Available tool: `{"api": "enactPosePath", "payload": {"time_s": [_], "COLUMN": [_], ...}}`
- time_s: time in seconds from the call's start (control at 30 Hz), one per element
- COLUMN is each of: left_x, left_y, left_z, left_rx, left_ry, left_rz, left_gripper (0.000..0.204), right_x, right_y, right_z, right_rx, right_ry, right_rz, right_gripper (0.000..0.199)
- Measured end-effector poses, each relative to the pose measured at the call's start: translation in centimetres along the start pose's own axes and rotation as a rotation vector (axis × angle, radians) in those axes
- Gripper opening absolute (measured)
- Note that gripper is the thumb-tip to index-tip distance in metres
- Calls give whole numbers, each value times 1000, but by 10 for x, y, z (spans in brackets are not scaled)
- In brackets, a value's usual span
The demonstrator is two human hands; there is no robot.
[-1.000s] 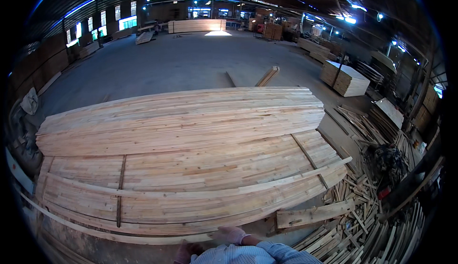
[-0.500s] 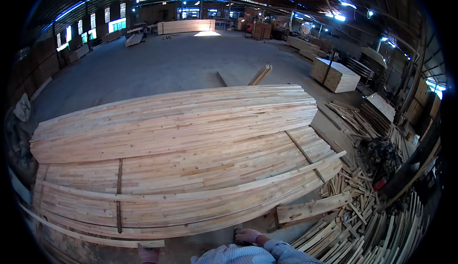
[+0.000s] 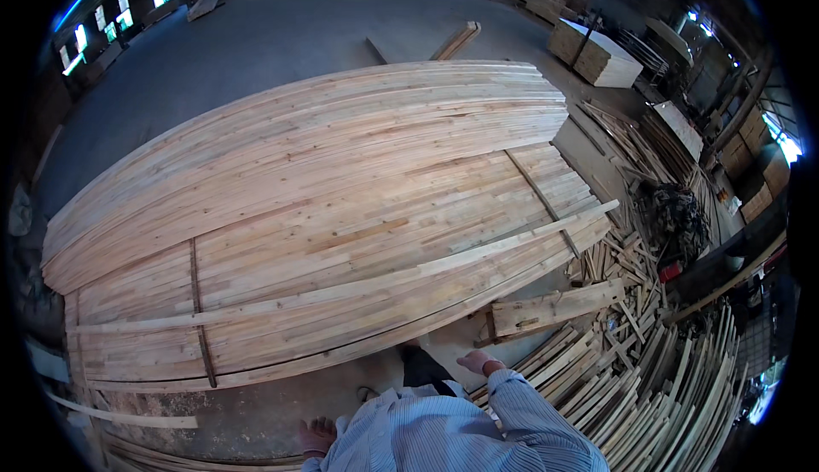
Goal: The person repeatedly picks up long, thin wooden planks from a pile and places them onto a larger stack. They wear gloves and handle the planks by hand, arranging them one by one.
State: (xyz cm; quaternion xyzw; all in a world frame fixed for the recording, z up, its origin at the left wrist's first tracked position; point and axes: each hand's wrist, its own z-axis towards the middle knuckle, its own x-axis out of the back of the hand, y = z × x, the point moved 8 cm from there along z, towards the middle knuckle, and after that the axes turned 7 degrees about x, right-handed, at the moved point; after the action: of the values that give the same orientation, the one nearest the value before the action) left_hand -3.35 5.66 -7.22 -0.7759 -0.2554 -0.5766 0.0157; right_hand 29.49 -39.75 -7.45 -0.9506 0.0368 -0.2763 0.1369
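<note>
My left hand [image 3: 317, 435] is low in the picture beside my striped shirt, its fingers loosely apart with nothing seen in them. To its left, apart from it, a long thin wooden strip [image 3: 128, 416] ends over the floor. My right hand [image 3: 478, 360] is held out in front of my body, fingers stretched and holding nothing. Beyond both hands lies a wide stack of long boards [image 3: 341, 259], in a higher far layer and a lower near one. One long pale batten [image 3: 341, 297] lies lengthwise on the near layer, across two thin cross sticks [image 3: 201, 318].
A thick short beam [image 3: 559, 308] lies right of my right hand. Near it are scrap offcuts [image 3: 627, 327] and long slats [image 3: 589, 387] on the floor. A strapped timber pile [image 3: 606, 54] stands at the far right. Concrete floor [image 3: 281, 37] extends behind the stack.
My view has tilted down. My left hand is now apart from the strip's end, which was beside it. My right hand has swung outward to the right.
</note>
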Motion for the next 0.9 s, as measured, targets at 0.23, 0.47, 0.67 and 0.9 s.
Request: {"api": "enactPosePath", "payload": {"time_s": [0.23, 0.47, 0.67, 0.9], "left_x": [-31, 20, 65, 77], "left_y": [39, 57, 105, 125], "left_z": [-18, 40, 80, 102], "left_rx": [-44, 539, 762, 814], "left_ry": [-593, -394, -360, -379], "left_rz": [364, -210, -383, -405], "left_gripper": [37, 30, 31, 32], "right_x": [106, 213, 236, 239], "right_y": [-63, -118, -158, -161], "right_z": [102, 184, 259, 314], "right_rx": [376, 219, 405, 449], "right_ry": [132, 218, 495, 411], "right_rz": [-89, -385, -731, -730], "right_gripper": [67, 64, 65, 31]}}
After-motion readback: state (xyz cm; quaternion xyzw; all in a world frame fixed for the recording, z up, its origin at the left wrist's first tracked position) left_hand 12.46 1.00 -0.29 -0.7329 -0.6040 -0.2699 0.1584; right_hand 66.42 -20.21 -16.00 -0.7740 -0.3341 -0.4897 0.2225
